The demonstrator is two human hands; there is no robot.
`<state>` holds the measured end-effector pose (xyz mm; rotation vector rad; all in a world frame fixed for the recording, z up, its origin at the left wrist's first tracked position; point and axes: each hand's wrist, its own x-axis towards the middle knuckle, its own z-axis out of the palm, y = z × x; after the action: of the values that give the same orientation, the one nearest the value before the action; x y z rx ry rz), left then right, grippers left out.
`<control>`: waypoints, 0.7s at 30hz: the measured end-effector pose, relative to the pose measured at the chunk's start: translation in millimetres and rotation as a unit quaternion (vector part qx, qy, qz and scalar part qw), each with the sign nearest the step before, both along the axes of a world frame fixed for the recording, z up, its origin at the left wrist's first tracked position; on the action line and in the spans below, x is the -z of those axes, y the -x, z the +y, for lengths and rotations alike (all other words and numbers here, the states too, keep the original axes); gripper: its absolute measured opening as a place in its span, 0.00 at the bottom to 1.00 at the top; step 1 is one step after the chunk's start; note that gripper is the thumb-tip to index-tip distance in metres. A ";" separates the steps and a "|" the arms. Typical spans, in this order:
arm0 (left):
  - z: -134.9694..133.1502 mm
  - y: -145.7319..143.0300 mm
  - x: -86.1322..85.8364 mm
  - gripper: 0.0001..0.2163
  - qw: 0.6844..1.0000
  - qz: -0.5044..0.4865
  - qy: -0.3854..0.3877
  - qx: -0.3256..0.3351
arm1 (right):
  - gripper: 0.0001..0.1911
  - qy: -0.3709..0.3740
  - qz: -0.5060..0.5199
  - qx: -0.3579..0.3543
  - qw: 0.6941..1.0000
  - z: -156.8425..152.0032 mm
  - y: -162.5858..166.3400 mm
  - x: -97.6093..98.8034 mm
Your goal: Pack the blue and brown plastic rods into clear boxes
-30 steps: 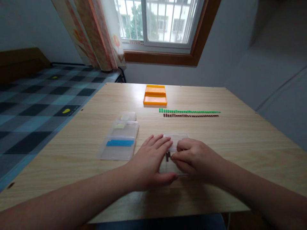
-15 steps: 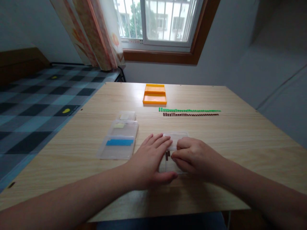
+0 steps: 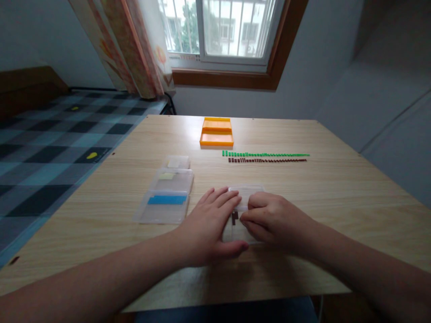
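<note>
My left hand (image 3: pixel 210 224) lies flat on the left side of a small clear plastic box (image 3: pixel 244 192) on the wooden table (image 3: pixel 336 197), fingers stretched out and thumb along the box's near edge. My right hand (image 3: pixel 272 220) is curled over the box's right side, fingertips pinched at a small dark brown piece (image 3: pixel 235 217) inside it. Much of the box is hidden under both hands.
Three clear boxes lie to the left: one with a blue strip (image 3: pixel 165 206), one with a yellow strip (image 3: pixel 172 179), a smaller one (image 3: pixel 178 162). An orange tray (image 3: pixel 217 132) sits farther back. A green row (image 3: pixel 266 154) and a brown row (image 3: pixel 267 160) of small pieces lie right of it.
</note>
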<state>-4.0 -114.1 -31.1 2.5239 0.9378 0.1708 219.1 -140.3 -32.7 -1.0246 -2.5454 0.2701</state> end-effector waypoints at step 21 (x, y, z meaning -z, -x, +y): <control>-1.3 -1.4 -0.2 0.42 1.000 -0.004 0.010 -0.013 | 0.13 -0.105 0.006 0.105 0.989 82.8 -23.5 -4.9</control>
<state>-2.6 -115.4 -31.0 2.4918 0.9660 0.1775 242.7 -57.6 -27.9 -1.1902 -2.3686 -0.0486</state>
